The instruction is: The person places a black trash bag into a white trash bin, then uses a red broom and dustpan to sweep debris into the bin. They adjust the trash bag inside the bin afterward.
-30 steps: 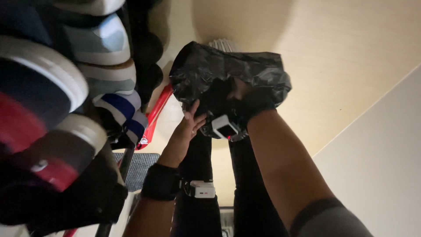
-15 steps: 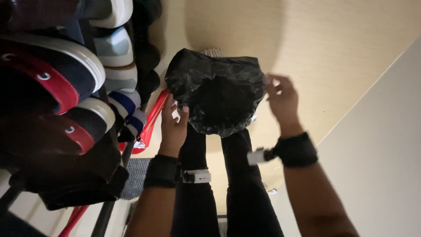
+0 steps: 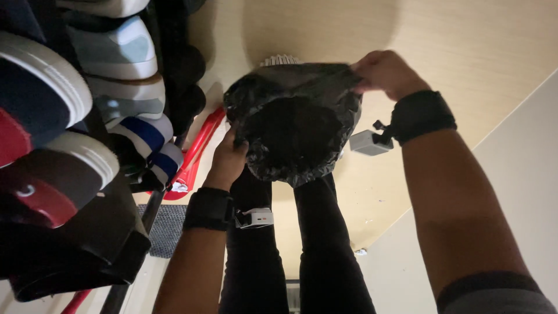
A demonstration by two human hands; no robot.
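Between the two hands, a black plastic bag is held open above the pale wooden floor, its mouth turned up toward the camera so that the dark inside shows as a round hollow. At the bag's near left edge the left hand grips the rim, its fingers curled and pressed together over the crinkled film, with the thumb side hidden behind the plastic. At the far right edge the right hand pinches the rim between bunched fingers and pulls it outward, so the opening is stretched wide between the two grips. The bag's plastic is thin, glossy and heavily creased, catching small highlights along its folds. Just behind its far rim a ribbed white object shows, too hidden to identify. Each wrist wears a black band, and a small grey box is clipped to each: one by the left wrist, one by the right. Under the bag stand the person's legs in black trousers. Along the left side a rack holds sneakers with white rubber soles, and a red plastic piece leans beside it over a dark woven mat.
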